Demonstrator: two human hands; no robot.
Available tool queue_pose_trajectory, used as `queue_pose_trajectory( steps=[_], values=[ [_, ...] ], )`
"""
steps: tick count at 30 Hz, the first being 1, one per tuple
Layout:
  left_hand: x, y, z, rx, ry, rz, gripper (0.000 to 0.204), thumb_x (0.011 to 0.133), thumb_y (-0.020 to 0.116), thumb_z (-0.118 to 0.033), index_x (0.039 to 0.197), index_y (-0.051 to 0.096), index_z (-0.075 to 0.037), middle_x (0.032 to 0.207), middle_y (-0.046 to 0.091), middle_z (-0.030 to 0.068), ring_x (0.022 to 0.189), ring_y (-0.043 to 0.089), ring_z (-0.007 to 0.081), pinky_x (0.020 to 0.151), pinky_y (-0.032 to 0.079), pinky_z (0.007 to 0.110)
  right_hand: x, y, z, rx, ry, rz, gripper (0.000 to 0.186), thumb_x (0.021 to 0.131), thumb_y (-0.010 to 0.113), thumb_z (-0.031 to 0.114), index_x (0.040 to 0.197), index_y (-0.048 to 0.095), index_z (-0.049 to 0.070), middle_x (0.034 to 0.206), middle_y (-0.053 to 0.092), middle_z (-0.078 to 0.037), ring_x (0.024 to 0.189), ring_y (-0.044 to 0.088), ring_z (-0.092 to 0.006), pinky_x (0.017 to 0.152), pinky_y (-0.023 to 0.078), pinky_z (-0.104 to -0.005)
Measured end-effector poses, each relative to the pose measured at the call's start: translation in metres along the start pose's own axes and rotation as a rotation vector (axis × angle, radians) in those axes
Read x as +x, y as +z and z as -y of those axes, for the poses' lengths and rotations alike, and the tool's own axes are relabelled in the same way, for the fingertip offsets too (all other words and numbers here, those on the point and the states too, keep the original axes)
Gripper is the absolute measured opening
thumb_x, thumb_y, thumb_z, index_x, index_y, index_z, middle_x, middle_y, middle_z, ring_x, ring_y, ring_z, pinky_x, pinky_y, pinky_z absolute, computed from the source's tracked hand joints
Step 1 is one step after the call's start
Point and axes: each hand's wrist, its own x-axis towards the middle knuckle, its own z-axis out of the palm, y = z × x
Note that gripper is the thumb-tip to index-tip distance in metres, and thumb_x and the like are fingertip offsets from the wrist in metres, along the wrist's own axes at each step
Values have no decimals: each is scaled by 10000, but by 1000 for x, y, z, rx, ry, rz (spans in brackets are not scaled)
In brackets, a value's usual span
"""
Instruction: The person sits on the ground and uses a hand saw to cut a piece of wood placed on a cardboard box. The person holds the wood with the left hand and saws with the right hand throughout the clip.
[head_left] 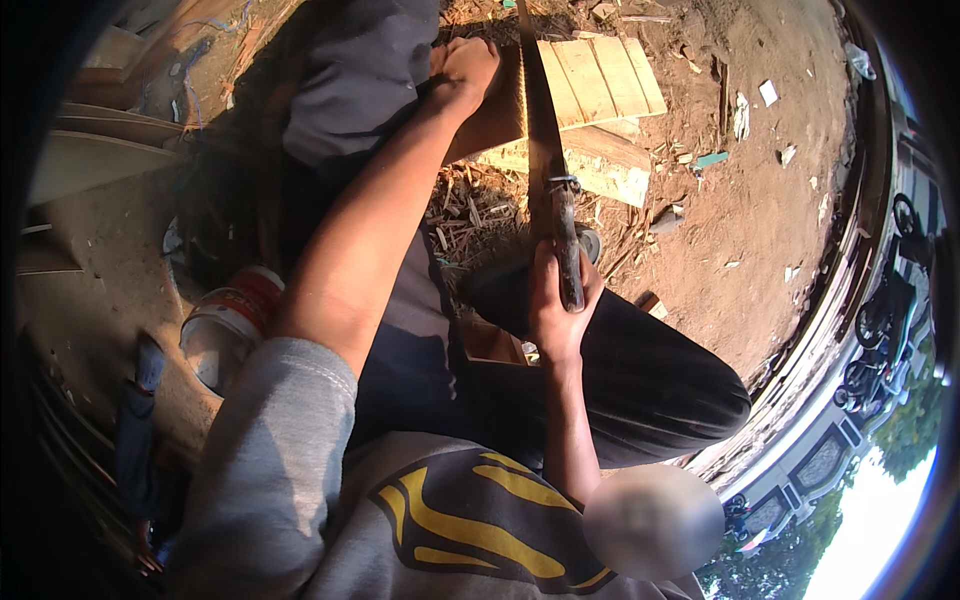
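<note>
My right hand is closed round the worn grip of a long handsaw. The saw's blade runs up to the top edge of the view, across a wooden board whose pale right part lies in sunlight. My left hand has its fingers curled on the shaded left part of that board, left of the blade, beside my dark trouser leg; its fingertips are partly hidden. More pale planks lie beneath, among wood shavings.
A red-and-white bucket stands at the left, with leaning panels above it. A person's leg shows at lower left. My bent right leg extends rightward. Dirt with scraps surrounds the planks. Motorcycles stand along the far right.
</note>
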Motion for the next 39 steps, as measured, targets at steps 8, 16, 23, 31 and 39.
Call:
queue_pose_trajectory(
  steps=[8,16,23,31,39],
  values=[
    [-16,-11,108,120,343,50,337,769,406,-199,449,304,-170,432,276,-55,396,290,94,544,320,238,2,-2,5,-158,-125,-10,154,844,556,131,781,560,-9,600,491,2,547,430,-66,509,372,-241],
    [-11,-6,123,-74,467,-90,365,824,379,-250,468,329,-193,436,257,-69,368,268,95,501,313,196,32,1,1,84,20,-37,175,862,538,138,756,523,-1,625,460,16,574,383,-59,509,335,-240],
    [-1,-11,85,-196,110,-127,263,715,465,-91,486,375,-182,413,278,-63,340,282,91,421,296,221,-34,-20,-2,-172,-53,-33,175,844,565,135,750,550,-11,612,486,1,580,425,-52,520,371,-240],
    [1,4,51,336,667,-178,305,737,481,-183,486,307,-171,413,265,-71,360,331,81,468,298,235,45,23,15,-170,-121,-63,109,829,542,67,758,527,-14,613,476,-3,540,395,-63,491,340,-248],
    [-23,-8,133,-280,314,-51,269,733,541,-82,522,404,-174,444,361,-53,377,364,93,390,269,261,-33,-22,-15,-179,-71,5,144,844,550,123,806,558,-16,610,504,7,559,448,-53,498,369,-224]
  ],
)
